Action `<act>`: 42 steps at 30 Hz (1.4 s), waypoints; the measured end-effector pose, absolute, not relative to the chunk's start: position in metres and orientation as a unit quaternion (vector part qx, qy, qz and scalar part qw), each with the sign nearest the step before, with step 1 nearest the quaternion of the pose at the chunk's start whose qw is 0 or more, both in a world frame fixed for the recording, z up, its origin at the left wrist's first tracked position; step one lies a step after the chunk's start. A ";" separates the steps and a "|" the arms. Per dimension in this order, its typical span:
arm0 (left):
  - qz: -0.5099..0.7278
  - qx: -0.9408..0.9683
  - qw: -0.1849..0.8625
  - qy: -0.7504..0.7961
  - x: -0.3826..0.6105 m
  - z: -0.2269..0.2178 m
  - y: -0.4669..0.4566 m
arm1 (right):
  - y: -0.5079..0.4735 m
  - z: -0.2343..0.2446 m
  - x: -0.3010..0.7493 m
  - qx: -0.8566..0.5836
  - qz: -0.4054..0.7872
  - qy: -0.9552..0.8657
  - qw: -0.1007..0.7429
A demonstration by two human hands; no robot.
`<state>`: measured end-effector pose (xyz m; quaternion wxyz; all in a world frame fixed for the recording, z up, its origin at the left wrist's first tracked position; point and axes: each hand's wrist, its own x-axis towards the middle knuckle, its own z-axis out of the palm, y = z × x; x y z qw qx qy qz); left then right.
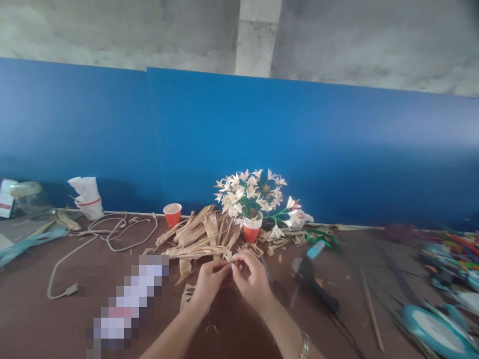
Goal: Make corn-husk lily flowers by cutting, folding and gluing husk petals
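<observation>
A small cream flower, like those in the cup behind it, shows at the fingertips where my two hands meet. My left hand pinches it from the left, thumb and index finger together. From the other side, my right hand closes its fingertips at the flower's base. Just beyond lies a heap of dried husks. A red and white paper cup holds a bunch of pale flowers on green stems. Below my left hand is a husk piece with cut-outs.
A black glue gun with a cord lies at right, near a thin stick and a blue ribbon roll. At left are a white cable, a red cup and a blurred-out object. A blue panel stands behind.
</observation>
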<state>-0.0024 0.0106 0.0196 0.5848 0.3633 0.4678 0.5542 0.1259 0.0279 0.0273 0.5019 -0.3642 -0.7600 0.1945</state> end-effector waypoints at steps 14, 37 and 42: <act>0.577 0.467 0.436 0.509 -0.003 0.018 0.012 | 0.027 0.031 0.127 -0.393 0.319 -0.691 0.515; 0.589 0.579 0.294 0.481 -0.010 0.012 0.007 | 0.035 0.029 0.128 -0.374 0.492 -0.622 0.481; 0.588 0.571 0.309 0.481 -0.009 0.012 0.008 | 0.036 0.028 0.128 -0.373 0.502 -0.621 0.472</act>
